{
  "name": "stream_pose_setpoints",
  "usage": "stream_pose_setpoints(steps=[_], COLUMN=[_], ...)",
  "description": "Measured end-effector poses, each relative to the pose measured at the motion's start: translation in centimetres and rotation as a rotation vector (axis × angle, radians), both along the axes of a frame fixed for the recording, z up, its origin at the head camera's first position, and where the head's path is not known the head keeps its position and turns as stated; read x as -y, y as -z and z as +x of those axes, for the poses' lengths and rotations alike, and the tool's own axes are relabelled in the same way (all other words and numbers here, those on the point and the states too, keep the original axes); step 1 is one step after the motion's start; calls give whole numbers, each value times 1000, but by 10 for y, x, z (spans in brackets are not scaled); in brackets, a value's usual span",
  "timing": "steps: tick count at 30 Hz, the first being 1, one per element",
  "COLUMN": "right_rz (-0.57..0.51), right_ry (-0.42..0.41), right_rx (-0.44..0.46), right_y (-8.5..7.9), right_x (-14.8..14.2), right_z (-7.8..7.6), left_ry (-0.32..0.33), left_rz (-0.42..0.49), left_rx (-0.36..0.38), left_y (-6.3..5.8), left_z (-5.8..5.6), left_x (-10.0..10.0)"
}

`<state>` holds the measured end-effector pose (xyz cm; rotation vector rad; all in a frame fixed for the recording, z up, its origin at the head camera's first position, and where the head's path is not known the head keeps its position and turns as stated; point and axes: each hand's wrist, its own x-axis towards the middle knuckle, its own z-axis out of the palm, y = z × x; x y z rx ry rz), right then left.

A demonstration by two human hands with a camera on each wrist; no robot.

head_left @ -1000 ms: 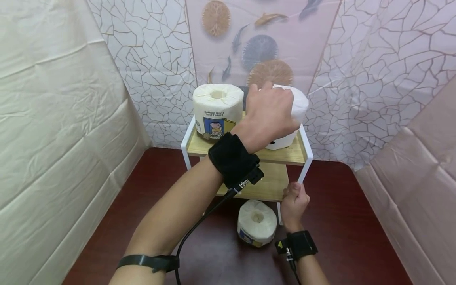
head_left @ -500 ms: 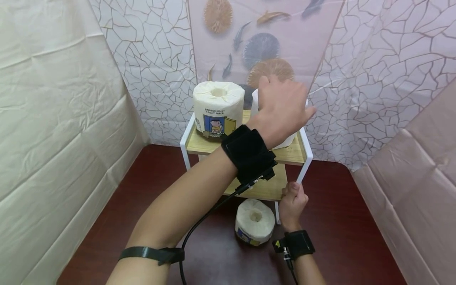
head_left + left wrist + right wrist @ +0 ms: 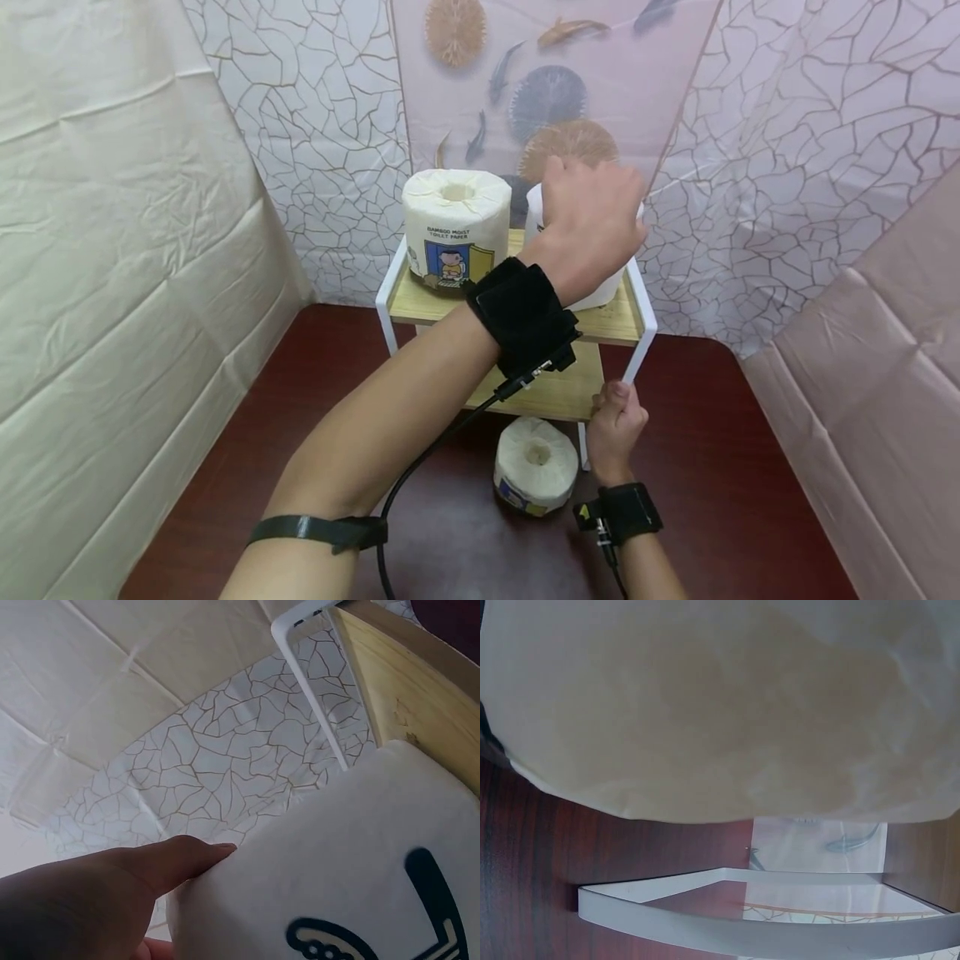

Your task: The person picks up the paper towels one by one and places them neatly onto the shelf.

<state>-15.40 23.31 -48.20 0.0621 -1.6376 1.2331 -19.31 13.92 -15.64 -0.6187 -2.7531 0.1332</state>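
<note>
On the top shelf of a small white-framed wooden rack (image 3: 517, 317), my left hand (image 3: 592, 221) reaches over a white toilet paper roll (image 3: 534, 208) at the right and grips it from above. Much of that roll lies hidden behind the hand in the head view. In the left wrist view the thumb (image 3: 184, 859) bears on the edge of the roll (image 3: 322, 855), which has dark printing. Lower down, my right hand (image 3: 617, 429) holds the rack's front right leg (image 3: 637, 360), fingers curled round it.
A second toilet paper roll (image 3: 456, 225) stands upright at the left of the top shelf. Another roll (image 3: 536, 467) stands on the dark red table (image 3: 720, 467) before the rack, close to the right hand. Fabric walls (image 3: 172, 275) enclose the table.
My left hand has shifted right over the roll, leaving its left edge in sight. Its thumb stuck out half a second ago and has drawn in. The right hand keeps its place.
</note>
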Motion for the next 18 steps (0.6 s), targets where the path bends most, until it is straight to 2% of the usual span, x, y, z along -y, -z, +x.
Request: stream_pose_setpoints(steps=[6,12,18], right_rz=[-1,9,3], right_ry=[4,14,24], right_rx=[-33,-25,-5], right_y=[3,5,-9], right_x=[-2,-4,6], right_z=[-3,-3,5], left_ry=[30,80,183], left_rz=[25,66,121], left_rx=[8,25,81], left_y=[-4,-7,-4], left_z=[-2,1,-1], left_x=[11,18,33])
